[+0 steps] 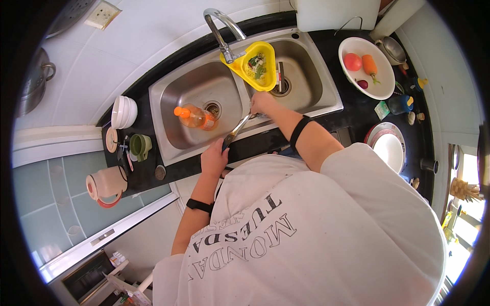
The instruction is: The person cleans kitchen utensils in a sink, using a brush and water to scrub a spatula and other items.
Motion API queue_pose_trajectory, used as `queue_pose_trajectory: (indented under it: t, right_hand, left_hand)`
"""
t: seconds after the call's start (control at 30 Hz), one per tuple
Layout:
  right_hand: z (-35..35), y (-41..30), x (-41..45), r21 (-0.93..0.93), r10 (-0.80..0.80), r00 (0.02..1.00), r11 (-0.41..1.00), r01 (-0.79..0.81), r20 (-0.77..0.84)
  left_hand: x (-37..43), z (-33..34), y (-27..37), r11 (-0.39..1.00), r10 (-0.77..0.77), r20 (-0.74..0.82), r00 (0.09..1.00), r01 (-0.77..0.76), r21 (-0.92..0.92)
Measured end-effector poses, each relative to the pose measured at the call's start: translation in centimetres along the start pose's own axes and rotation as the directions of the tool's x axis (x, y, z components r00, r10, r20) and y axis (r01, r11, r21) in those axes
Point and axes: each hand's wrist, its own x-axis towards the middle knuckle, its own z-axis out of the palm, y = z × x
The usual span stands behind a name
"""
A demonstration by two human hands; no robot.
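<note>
My left hand [214, 158] grips the dark handle of a long metal kitchen utensil [240, 125] in front of the double sink. Slanting up to the right, the utensil reaches my right hand [262, 103], whose fingers close around its far end, so its exact kind cannot be told. Just beyond that hand, a yellow triangular strainer basket [272, 69] with vegetable scraps sits at the divider. An orange-capped pump bottle [197, 118] lies in the left basin [191, 88]. Inside the right basin [306, 72], a red and white object [280, 76] lies by the drain.
A chrome faucet [226, 23] arches over the sink. On the right counter are a white bowl [384, 72] with a tomato, a carrot and a small red vegetable, plus stacked dishes [388, 151]. White bowls [124, 112], a green mug [140, 146] and a pink kettle [108, 184] stand left.
</note>
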Motion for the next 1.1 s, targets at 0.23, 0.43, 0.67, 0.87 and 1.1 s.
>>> queue_pose_trajectory:
  t: [0.23, 0.43, 0.67, 0.87, 1.1]
  right_hand:
    - [-1.5, 1.5, 0.1, -0.025, -0.254, 0.966, 0.967, 0.255, 0.056]
    - [-0.8, 6.2, -0.4, -0.233, -0.177, 0.982, 0.954, 0.189, 0.072]
    - [0.4, 4.5, -2.0, 0.33, -0.1, 0.959, 0.925, 0.187, -0.264]
    - [1.4, 4.6, -1.1, 0.195, 0.0, 0.952, 0.979, 0.063, -0.307]
    - [1.0, 4.4, -1.9, 0.142, -0.035, 0.967, 0.987, 0.073, -0.25]
  left_hand:
    - [-0.2, 0.0, -0.3, 0.999, 0.035, -0.035, 0.999, -0.034, 0.032]
    - [-0.3, -0.5, -0.9, 0.998, -0.037, 0.06, 0.998, 0.034, 0.052]
    - [-1.1, -0.4, -1.8, 0.995, -0.032, 0.073, 0.997, 0.039, -0.09]
    - [-1.3, 0.2, -1.6, 0.994, -0.064, 0.047, 0.997, 0.068, -0.088]
    - [-1.7, 0.4, -2.8, 0.989, -0.025, 0.032, 0.999, 0.029, -0.144]
